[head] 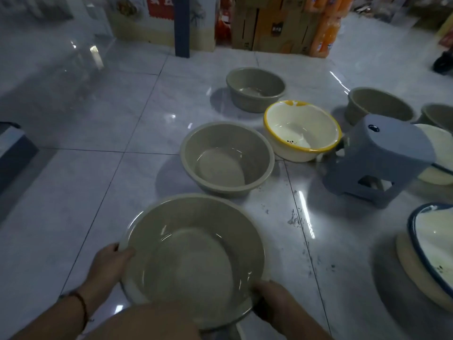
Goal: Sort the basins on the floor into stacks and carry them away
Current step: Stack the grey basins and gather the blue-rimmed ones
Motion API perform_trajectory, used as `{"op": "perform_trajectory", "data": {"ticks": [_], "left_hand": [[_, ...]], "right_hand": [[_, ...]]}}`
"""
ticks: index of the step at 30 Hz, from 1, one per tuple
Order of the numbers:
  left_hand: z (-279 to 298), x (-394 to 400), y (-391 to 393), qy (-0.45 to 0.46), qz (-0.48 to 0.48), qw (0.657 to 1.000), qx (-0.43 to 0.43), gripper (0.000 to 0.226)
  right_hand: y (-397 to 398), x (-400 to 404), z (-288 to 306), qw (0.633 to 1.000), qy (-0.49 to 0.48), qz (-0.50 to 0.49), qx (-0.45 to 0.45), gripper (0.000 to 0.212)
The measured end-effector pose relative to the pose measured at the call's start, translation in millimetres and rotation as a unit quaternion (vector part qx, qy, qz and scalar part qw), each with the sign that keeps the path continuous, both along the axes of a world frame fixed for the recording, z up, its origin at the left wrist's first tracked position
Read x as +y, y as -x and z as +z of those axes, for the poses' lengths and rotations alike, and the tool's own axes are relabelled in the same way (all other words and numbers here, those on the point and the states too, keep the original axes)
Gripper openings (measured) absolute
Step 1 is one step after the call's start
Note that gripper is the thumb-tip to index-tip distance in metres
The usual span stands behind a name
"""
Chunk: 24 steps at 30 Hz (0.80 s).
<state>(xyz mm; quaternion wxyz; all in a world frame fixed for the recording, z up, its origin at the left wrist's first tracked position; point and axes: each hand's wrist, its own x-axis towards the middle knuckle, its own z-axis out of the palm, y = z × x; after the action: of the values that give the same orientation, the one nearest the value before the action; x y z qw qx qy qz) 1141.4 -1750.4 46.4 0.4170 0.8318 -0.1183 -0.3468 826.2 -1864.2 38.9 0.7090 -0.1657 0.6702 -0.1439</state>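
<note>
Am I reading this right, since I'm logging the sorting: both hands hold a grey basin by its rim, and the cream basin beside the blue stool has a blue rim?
Not quite. The head view shows the cream basin beside the blue stool has a yellow rim, not blue. The rest holds: the left hand and right hand grip the grey basin by its rim.

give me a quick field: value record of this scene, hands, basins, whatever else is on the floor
left hand: grips the left rim of the held grey basin
right hand: grips its near right rim
nearest floor basin: grey basin straight ahead, upright, empty
farther grey basins: one beyond it, two at far right
yellow-rimmed basin: cream, beside the stool
stool: blue-grey plastic, standing on the floor
blue-rimmed basin: tilted on a cream basin, right edge
floor: glossy pale tiles
</note>
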Motion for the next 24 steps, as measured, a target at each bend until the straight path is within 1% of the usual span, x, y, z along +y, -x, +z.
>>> {"op": "perform_trajectory", "data": {"ticks": [1,3,5,7,8,11,13,16,18,19,21,23,24], "left_hand": [[10,-2,-4,0.006,0.003,1.000,-0.010,0.006],[34,-8,-11,0.017,0.006,0.999,-0.037,0.007],[61,-14,-15,0.037,0.007,0.997,-0.066,0.016],[92,-22,-15,0.062,-0.005,0.994,-0.091,0.011],[108,-28,-15,0.072,-0.012,0.992,-0.102,0.008],[149,-56,-18,0.081,-0.045,0.988,-0.120,0.011],[161,-85,-24,0.070,-0.076,0.987,-0.123,0.008],[152,-141,-38,0.042,-0.118,0.985,-0.122,0.013],[130,-184,-50,0.029,-0.126,0.985,-0.116,0.016],[115,-207,-55,0.022,-0.128,0.985,-0.114,0.020],[77,-248,-66,0.004,-0.133,0.985,-0.111,0.028],[38,-282,-74,-0.015,-0.142,0.983,-0.112,0.030],[20,-296,-77,-0.024,-0.144,0.983,-0.108,0.029]], "right_hand": [[-1,3,7,1.000,-0.013,0.006,-0.019,0.007],[-5,7,17,0.999,-0.026,0.011,-0.041,0.008],[-10,4,31,0.998,-0.010,0.005,-0.057,0.010],[-15,-8,51,0.998,0.020,0.010,-0.066,0.011],[-18,-17,63,0.997,0.036,0.014,-0.068,0.011],[-20,-62,100,0.994,0.075,0.013,-0.083,0.012],[-21,-101,120,0.991,0.108,0.021,-0.081,0.011],[-27,-167,135,0.985,0.158,0.037,-0.057,0.007],[-35,-214,132,0.981,0.186,0.045,-0.043,0.017],[-40,-239,125,0.978,0.199,0.052,-0.033,0.023],[-52,-283,102,0.973,0.218,0.075,-0.011,0.026],[-63,-317,72,0.965,0.235,0.114,0.032,0.031],[-67,-331,55,0.959,0.243,0.132,0.054,0.036]]}}
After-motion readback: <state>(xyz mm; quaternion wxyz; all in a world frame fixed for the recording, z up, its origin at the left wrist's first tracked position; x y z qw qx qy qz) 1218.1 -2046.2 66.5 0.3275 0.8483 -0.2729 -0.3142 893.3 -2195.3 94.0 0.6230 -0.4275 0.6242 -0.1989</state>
